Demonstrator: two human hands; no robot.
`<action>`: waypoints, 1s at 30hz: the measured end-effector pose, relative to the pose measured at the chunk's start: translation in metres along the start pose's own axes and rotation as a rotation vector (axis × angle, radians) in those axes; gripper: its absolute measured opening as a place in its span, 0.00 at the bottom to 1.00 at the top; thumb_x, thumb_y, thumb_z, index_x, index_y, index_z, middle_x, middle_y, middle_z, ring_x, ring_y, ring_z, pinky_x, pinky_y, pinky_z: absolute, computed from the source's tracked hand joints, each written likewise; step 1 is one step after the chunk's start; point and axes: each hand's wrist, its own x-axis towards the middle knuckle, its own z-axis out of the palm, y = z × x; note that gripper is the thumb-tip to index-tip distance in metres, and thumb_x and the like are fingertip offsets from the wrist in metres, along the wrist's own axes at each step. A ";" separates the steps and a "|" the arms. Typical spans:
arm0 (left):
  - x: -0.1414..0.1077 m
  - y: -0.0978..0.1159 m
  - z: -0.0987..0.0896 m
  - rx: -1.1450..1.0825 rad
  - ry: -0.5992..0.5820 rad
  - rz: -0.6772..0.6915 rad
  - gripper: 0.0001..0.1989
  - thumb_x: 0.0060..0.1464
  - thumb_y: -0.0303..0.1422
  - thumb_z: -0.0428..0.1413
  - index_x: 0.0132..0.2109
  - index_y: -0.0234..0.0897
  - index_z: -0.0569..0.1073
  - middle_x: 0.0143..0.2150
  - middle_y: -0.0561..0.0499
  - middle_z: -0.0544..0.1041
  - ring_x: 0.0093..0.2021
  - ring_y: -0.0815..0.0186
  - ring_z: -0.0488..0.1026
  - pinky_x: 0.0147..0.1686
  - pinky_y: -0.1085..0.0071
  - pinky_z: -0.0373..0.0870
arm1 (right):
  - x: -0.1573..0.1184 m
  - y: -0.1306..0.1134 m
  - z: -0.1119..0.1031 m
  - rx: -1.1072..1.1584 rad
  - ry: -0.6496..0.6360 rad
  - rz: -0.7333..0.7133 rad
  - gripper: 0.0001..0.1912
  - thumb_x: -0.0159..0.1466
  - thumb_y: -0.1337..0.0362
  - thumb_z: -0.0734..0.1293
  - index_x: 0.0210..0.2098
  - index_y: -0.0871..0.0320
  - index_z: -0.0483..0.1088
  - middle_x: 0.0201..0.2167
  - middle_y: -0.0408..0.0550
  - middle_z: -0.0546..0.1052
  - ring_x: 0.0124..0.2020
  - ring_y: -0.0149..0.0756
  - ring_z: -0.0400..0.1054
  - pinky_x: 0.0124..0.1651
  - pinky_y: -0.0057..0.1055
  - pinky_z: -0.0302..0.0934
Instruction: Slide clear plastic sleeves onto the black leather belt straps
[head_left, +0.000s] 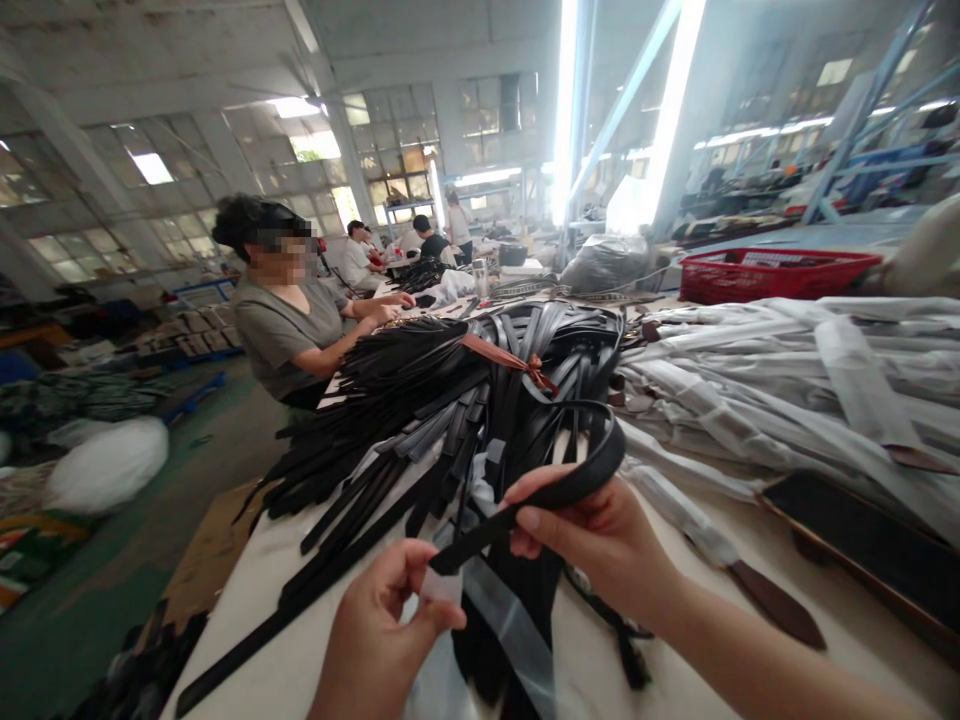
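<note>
My right hand (607, 545) is closed around a black strap (600, 460), which looks like a leather belt and loops up over the fingers. The strap's flat end points down to the left, at the mouth of a translucent plastic sleeve (444, 588). My left hand (386, 615) pinches that sleeve between thumb and fingers. Whether the strap's tip is inside the sleeve or just in front of it, I cannot tell. Right behind both hands lies a big heap of black straps (420, 370), part of it bound with a brown tie (510, 358).
On the right, white-wrapped straps (720, 390) are piled beside a dark long-topped block (862, 540). A red basket (772, 275) stands behind them. Across the table (247, 630), at left, a co-worker (289, 320) handles straps. A grey plastic bag (606, 262) sits farther back.
</note>
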 end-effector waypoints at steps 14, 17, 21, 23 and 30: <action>0.002 -0.007 -0.008 0.224 0.053 0.092 0.17 0.34 0.35 0.67 0.35 0.40 0.77 0.24 0.56 0.74 0.28 0.62 0.73 0.30 0.72 0.68 | 0.003 0.009 -0.001 -0.046 0.045 0.014 0.14 0.56 0.56 0.73 0.34 0.61 0.75 0.19 0.44 0.76 0.21 0.31 0.71 0.25 0.24 0.69; -0.001 -0.007 -0.005 0.213 0.089 0.113 0.16 0.34 0.34 0.67 0.36 0.40 0.77 0.23 0.57 0.72 0.27 0.63 0.72 0.30 0.73 0.67 | 0.003 0.011 0.000 -0.037 0.025 0.034 0.14 0.56 0.57 0.73 0.35 0.61 0.74 0.20 0.44 0.76 0.21 0.31 0.72 0.26 0.24 0.69; -0.001 -0.006 -0.004 0.206 0.085 0.122 0.15 0.35 0.35 0.67 0.35 0.41 0.76 0.22 0.58 0.71 0.27 0.65 0.71 0.30 0.74 0.65 | 0.003 0.015 0.000 -0.020 0.006 0.050 0.13 0.56 0.58 0.73 0.35 0.62 0.73 0.20 0.44 0.76 0.21 0.30 0.71 0.26 0.23 0.68; 0.000 -0.006 -0.005 0.197 0.068 0.119 0.15 0.36 0.35 0.67 0.35 0.41 0.76 0.22 0.58 0.71 0.26 0.64 0.71 0.31 0.74 0.66 | 0.003 0.016 -0.001 -0.012 0.006 0.052 0.13 0.56 0.59 0.73 0.34 0.62 0.73 0.20 0.44 0.76 0.21 0.29 0.71 0.26 0.22 0.68; 0.004 -0.005 -0.009 0.273 0.056 0.130 0.16 0.35 0.34 0.67 0.36 0.40 0.76 0.24 0.58 0.70 0.27 0.64 0.71 0.30 0.73 0.67 | 0.005 0.018 -0.004 -0.002 0.084 0.005 0.13 0.56 0.59 0.73 0.35 0.61 0.74 0.20 0.43 0.76 0.22 0.28 0.71 0.27 0.22 0.68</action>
